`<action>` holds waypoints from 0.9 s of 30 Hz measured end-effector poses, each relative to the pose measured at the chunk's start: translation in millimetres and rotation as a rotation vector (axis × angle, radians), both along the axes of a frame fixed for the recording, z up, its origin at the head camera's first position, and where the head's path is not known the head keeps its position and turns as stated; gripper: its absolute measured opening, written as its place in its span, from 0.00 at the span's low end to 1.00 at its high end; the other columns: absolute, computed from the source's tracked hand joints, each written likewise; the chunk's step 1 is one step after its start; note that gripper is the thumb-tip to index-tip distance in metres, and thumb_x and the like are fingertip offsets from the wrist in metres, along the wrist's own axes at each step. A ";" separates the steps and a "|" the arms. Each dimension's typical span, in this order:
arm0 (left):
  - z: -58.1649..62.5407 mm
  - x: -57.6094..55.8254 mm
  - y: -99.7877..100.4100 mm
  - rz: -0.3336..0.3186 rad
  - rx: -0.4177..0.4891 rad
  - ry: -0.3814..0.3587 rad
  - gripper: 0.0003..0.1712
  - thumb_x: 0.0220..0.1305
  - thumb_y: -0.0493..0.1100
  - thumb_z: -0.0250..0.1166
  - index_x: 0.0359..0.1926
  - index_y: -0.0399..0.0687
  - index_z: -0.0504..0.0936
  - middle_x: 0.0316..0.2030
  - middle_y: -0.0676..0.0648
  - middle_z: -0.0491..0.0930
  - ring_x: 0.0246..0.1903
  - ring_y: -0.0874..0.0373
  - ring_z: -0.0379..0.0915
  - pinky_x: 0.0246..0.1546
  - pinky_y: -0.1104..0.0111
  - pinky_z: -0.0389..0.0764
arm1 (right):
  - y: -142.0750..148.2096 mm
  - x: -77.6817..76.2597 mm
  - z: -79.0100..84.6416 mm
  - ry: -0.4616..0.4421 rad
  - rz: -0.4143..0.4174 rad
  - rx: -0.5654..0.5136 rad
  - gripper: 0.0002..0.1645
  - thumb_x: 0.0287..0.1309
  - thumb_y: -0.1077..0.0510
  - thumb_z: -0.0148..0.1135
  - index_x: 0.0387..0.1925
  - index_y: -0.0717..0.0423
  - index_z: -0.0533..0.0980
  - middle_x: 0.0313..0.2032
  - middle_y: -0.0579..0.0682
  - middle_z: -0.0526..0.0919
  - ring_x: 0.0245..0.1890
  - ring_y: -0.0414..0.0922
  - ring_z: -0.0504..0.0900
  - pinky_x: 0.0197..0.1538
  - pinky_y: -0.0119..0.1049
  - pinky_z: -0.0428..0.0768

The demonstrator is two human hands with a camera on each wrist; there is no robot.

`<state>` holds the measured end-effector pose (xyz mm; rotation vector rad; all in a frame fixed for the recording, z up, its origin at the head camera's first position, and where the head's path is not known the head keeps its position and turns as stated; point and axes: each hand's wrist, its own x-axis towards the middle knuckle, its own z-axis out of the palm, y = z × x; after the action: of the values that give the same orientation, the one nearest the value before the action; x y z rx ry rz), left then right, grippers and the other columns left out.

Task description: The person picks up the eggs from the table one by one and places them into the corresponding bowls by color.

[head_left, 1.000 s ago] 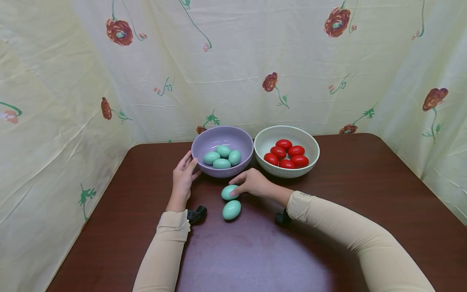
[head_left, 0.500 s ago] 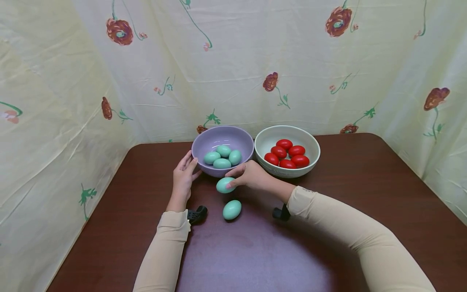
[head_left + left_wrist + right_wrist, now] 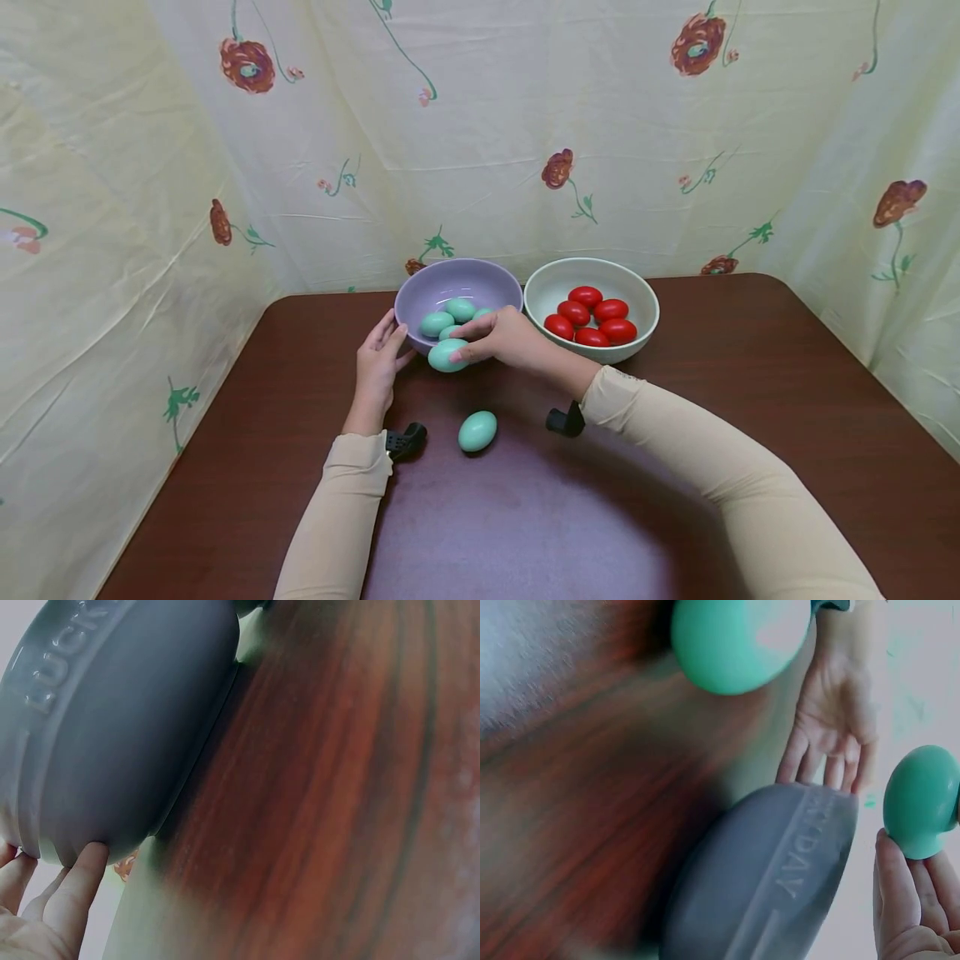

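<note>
My right hand (image 3: 501,340) pinches a mint-green egg (image 3: 447,356) between thumb and fingertips. The egg is in front of the near rim of the purple bowl (image 3: 408,292), apart from the table. Several mint-green eggs (image 3: 437,323) lie in that bowl, some partly hidden by the right hand. My left hand (image 3: 377,367) rests its fairly straight fingers and thumb against the bowl's left side; the left wrist view shows its fingertips (image 3: 94,855) on the outer wall. Another mint-green egg (image 3: 477,432) lies on the table, nearer to me than the bowl.
Right beside the purple bowl stands a pale green bowl (image 3: 647,292) with several red eggs (image 3: 611,309) in it. Both bowls stand near the far edge of the dark wooden table (image 3: 750,375). A flowered curtain (image 3: 480,125) hangs behind and at the sides.
My right hand has lifted the pinched egg off the table, away from the other loose egg, and carried it forward and left to the purple bowl. The left hand has stayed in place.
</note>
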<state>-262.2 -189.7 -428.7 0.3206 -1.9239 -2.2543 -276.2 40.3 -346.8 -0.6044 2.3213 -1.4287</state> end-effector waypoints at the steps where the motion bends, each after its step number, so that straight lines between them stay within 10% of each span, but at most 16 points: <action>1: 0.1 0.2 0.2 0.000 0.000 0.002 0.33 0.72 0.46 0.60 0.74 0.52 0.64 0.75 0.47 0.60 0.70 0.54 0.66 0.61 0.52 0.77 | -0.9 -1.3 1.2 -0.001 -0.001 -0.005 0.21 0.46 0.49 0.80 0.45 0.45 0.88 0.40 0.42 0.91 0.51 0.39 0.81 0.50 0.30 0.78; 27: -0.9 -0.8 -0.4 -0.004 -0.031 -0.021 0.34 0.72 0.50 0.61 0.75 0.56 0.63 0.76 0.51 0.60 0.69 0.55 0.67 0.62 0.53 0.76 | -26.7 -36.6 13.2 0.058 -0.101 0.032 0.25 0.48 0.46 0.78 0.50 0.45 0.86 0.47 0.46 0.89 0.51 0.42 0.82 0.49 0.33 0.80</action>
<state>-263.1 -190.1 -429.6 0.3379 -1.9693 -2.2302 -312.8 13.6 -333.6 -0.5333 2.4470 -1.4333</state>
